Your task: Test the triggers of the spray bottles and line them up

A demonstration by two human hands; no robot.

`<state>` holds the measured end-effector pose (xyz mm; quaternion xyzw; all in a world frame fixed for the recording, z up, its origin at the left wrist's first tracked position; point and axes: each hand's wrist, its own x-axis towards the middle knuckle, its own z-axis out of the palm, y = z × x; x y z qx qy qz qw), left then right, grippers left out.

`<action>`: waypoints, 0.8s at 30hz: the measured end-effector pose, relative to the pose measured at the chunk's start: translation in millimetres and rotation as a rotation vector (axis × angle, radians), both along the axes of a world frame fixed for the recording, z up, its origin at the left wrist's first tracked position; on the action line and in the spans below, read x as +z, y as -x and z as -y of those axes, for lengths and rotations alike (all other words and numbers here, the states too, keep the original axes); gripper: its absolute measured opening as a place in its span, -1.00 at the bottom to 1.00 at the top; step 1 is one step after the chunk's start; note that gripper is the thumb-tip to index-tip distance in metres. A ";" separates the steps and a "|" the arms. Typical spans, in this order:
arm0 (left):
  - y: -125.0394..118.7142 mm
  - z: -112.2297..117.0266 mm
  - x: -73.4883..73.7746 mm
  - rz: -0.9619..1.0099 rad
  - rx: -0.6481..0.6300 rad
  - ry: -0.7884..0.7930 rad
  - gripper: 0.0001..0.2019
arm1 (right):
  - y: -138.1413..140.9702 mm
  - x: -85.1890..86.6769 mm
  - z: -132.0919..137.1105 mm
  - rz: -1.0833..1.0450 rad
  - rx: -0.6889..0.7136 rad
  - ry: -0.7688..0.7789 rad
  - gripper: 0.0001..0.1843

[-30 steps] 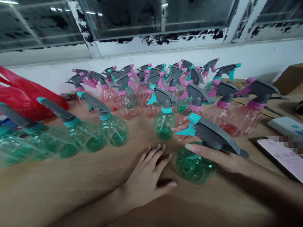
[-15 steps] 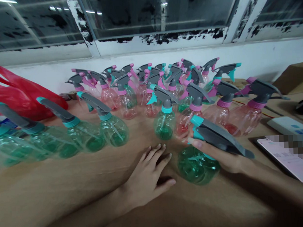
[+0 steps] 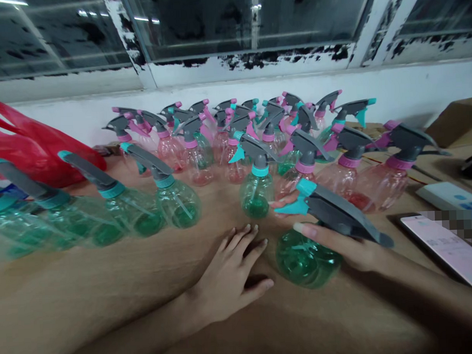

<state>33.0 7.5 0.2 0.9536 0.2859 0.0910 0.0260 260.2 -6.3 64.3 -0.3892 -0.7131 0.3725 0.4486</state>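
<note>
- Two bare hands are out over the brown surface (image 3: pixel 147 299).
- The left hand (image 3: pixel 230 283) is open and holds nothing. It lies palm down on the surface, with its fingers a bit apart and its thumb out to the side.
- The right hand (image 3: pixel 349 248) is curled around the top part of a green spray bottle (image 3: pixel 306 262). Its thumb is on the near side, and other fingers show on the far side, just behind the teal trigger (image 3: pixel 293 206). I cannot tell if they press it.
- That bottle is just to the right of the left hand, and it looks tilted. Its grey spray head (image 3: pixel 338 212) has a teal tip that points left. I cannot tell if its bottom touches the surface.
- Just behind it, another green bottle (image 3: pixel 256 197) stands upright with green liquid low inside.
- Off to the left is a row of green bottles (image 3: pixel 178 205) with teal rings.
- At the back is a big bunch of bottles, many of them pink bottles (image 3: pixel 199 168).
- A red bag (image 3: pixel 45 152) sits at the far left.
- On the right are a phone (image 3: pixel 443 247), a white box (image 3: pixel 449 194) and a brown carton (image 3: pixel 456 120).
</note>
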 end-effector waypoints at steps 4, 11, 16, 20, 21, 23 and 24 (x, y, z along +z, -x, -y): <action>-0.4 0.1 1.0 0.006 -0.005 0.006 -0.42 | -0.4 -1.8 -0.8 0.003 -0.001 -0.024 -0.56; -0.5 -0.5 -0.9 0.014 -0.011 -0.018 -0.42 | 0.3 -0.8 0.5 -0.043 0.027 -0.011 -0.54; -0.3 -0.5 -1.2 0.002 -0.005 -0.020 -0.41 | 0.8 -0.6 -0.4 -0.067 0.031 -0.007 -0.54; 0.0 -0.3 -0.5 -0.006 -0.006 -0.010 -0.40 | -0.1 -0.8 -0.3 -0.067 0.031 -0.003 -0.58; 0.0 -0.3 -0.5 -0.004 -0.008 -0.010 -0.40 | -0.2 -0.8 -0.2 -0.067 0.032 0.002 -0.58; -0.2 -0.2 -0.6 -0.001 -0.009 -0.012 -0.41 | -0.1 -0.8 -0.1 -0.068 0.036 0.006 -0.58; -0.5 -0.2 -0.6 -0.002 -0.007 -0.012 -0.41 | 0.1 -0.8 -0.2 -0.066 0.035 0.007 -0.57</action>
